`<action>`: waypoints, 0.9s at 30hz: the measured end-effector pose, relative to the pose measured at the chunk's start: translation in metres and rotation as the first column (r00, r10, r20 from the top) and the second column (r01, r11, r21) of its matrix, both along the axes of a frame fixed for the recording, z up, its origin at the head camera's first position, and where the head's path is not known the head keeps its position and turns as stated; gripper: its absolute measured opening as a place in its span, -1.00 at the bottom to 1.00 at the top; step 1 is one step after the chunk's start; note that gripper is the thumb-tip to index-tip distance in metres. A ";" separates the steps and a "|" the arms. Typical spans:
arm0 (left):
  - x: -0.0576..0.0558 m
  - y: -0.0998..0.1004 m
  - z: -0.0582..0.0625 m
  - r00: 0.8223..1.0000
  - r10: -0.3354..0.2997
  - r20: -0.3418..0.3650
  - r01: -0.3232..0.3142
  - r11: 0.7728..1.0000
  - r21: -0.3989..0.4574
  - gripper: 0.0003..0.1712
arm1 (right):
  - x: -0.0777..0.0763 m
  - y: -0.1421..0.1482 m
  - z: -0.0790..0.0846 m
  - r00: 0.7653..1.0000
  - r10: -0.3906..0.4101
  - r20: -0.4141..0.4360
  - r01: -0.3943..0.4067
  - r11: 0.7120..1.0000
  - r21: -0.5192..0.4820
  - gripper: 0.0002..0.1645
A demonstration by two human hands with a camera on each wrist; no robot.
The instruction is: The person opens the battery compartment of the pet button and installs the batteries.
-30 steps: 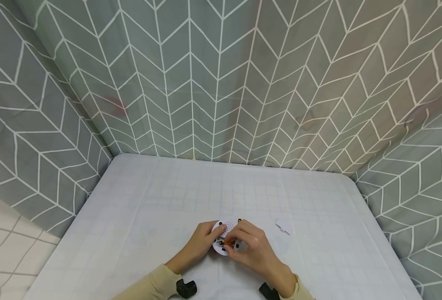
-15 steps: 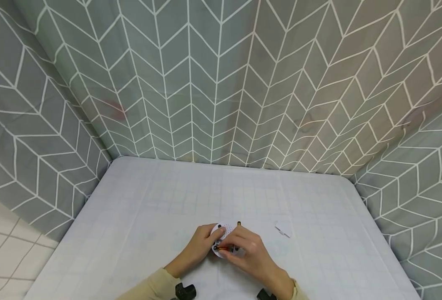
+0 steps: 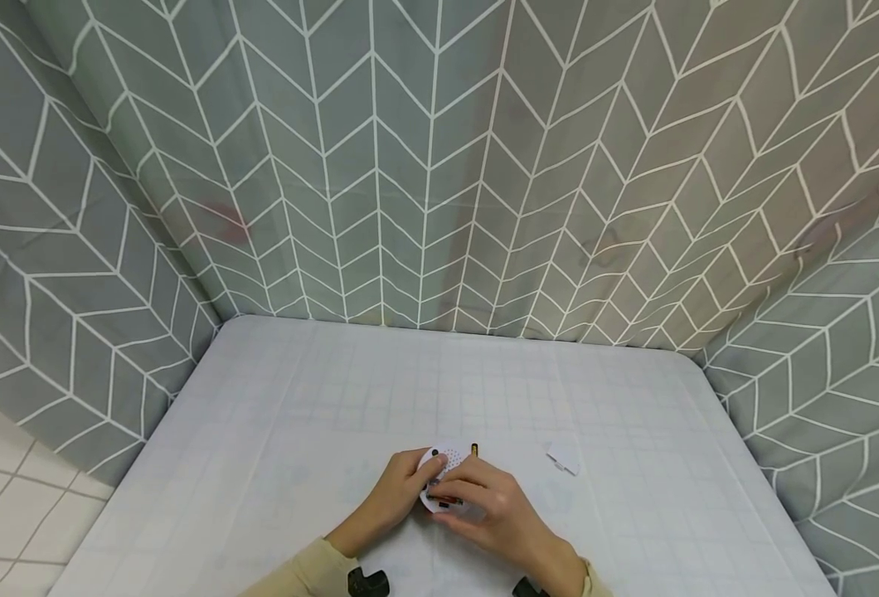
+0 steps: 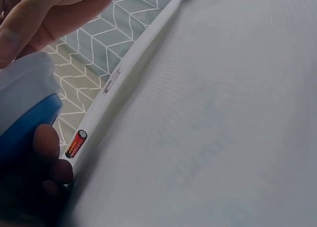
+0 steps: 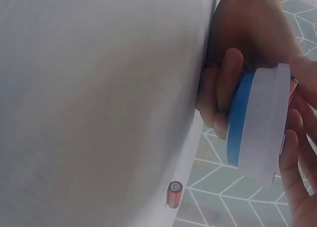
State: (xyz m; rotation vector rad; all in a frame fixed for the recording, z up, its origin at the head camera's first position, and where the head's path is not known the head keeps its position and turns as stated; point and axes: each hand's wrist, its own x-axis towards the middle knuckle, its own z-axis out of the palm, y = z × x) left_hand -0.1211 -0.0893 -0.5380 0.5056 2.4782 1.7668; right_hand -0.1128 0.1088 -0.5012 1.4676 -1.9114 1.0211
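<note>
My left hand grips a round device with a white, hole-dotted face and a blue lower half. Its thumb lies on the white face, and its fingers wrap the blue underside in the right wrist view. A recess in that face shows metal parts, partly hidden by fingers. With its thumb and fingers, my right hand pinches a small red-and-black battery at this recess. In the right wrist view the battery's end shows beside the face. Beyond the right hand, a second battery is on the table.
A small white cover with a tab along one edge lies on the white-clothed table, right of the hands. Patterned grey curtains hang at the back and both sides. Dark wrist mounts sit near both sleeves.
My right hand has brought the battery slightly left and down, and it now lies lower along the recess. The left hand keeps its hold on the device.
</note>
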 end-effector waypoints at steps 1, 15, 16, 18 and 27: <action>0.000 0.000 0.000 1.000 0.002 -0.002 -0.002 1.000 -0.001 -0.61 | 0.000 0.000 0.000 1.000 0.001 -0.009 -0.001 1.000 0.005 -0.56; 0.000 0.001 0.001 0.999 0.018 0.036 -0.018 1.000 -0.001 -0.57 | 0.000 0.001 0.001 0.997 -0.020 -0.081 0.023 0.999 0.040 -0.59; 0.000 0.001 0.001 0.999 0.017 0.039 -0.017 1.000 0.003 -0.57 | 0.000 0.001 0.001 0.996 -0.025 -0.084 0.028 0.999 0.041 -0.60; 0.000 0.001 0.001 0.999 0.018 0.041 -0.019 1.000 0.009 -0.57 | -0.001 0.001 0.000 0.996 -0.032 -0.089 0.036 0.999 0.040 -0.62; 0.001 0.001 0.003 0.998 0.028 0.060 -0.029 1.000 0.012 -0.57 | -0.003 0.002 -0.003 0.995 -0.024 -0.101 0.029 0.999 0.039 -0.65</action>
